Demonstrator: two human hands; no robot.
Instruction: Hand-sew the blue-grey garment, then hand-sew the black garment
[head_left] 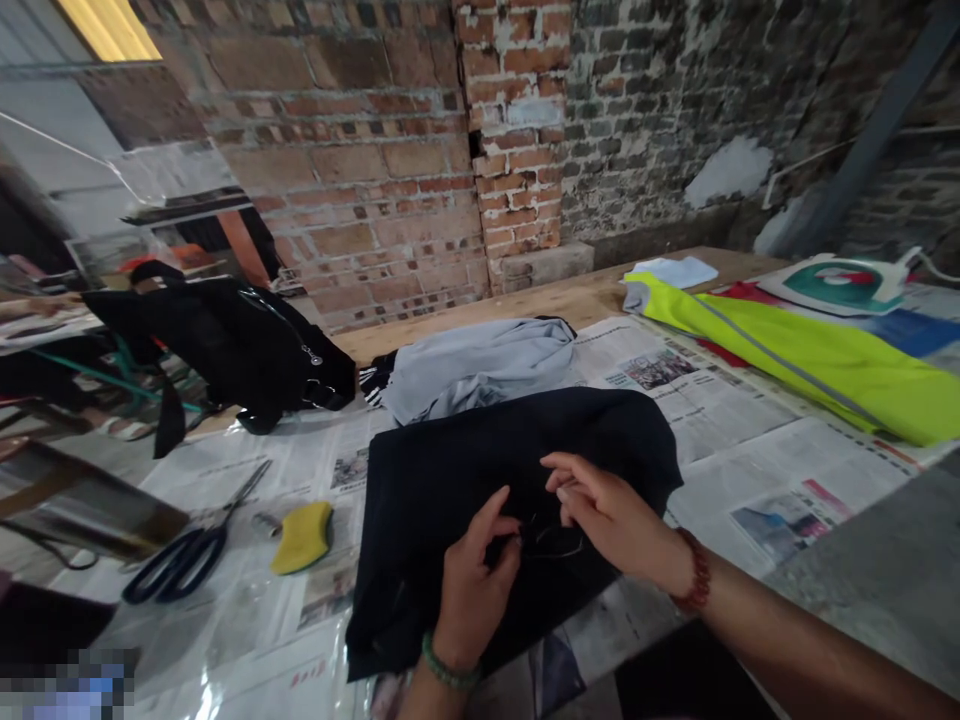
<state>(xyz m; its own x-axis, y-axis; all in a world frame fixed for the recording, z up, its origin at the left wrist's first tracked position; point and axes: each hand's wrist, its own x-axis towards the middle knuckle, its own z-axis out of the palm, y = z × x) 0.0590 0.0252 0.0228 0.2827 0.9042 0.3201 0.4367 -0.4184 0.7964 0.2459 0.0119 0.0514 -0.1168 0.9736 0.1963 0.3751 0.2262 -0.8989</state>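
Observation:
A folded dark cloth (465, 470), perhaps a garment, lies in front of me on newspaper. Over its near part is my left hand (476, 590), thumb and a fingertip pressed together and the index finger raised. What the pinch holds is too small to name. Just right of it hovers my right hand (611, 515), fingers curled and tips drawn together; anything in them is hidden. Between the hands a thin, thread-like loop (559, 553) shows faintly against the cloth. I cannot tell which hand it runs to.
Left of the cloth lie a yellow sponge (301, 538), scissors (184, 555) and a metal cylinder (90, 500). Behind are a black bag (225, 345) and grey cloth (480, 365). Rightward lie a neon-yellow garment (795, 350) and an iron (844, 285). A brick wall (360, 160) stands beyond.

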